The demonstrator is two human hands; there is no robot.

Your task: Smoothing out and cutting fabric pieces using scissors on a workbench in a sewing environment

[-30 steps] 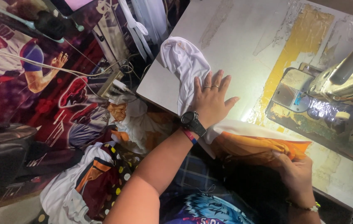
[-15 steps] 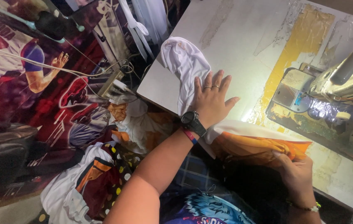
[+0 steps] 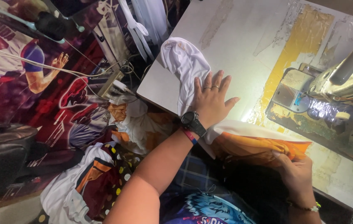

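Note:
My left hand (image 3: 211, 97) lies flat with its fingers spread on a white cloth (image 3: 184, 62) that drapes over the worn white sewing table (image 3: 247, 37). A black watch and a red band sit on that wrist. My right hand (image 3: 296, 174) grips the lower edge of an orange and white printed fabric (image 3: 255, 143) at the table's near edge. The sewing machine (image 3: 338, 87) stands to the right of both hands, its lamp lighting the metal plate beneath it.
Printed garments (image 3: 101, 174) in white, orange and dark red lie heaped on the floor at the left, below the table. Cables and a power strip (image 3: 112, 85) hang near the table's left edge. A dark seat (image 3: 2, 153) is at the far left.

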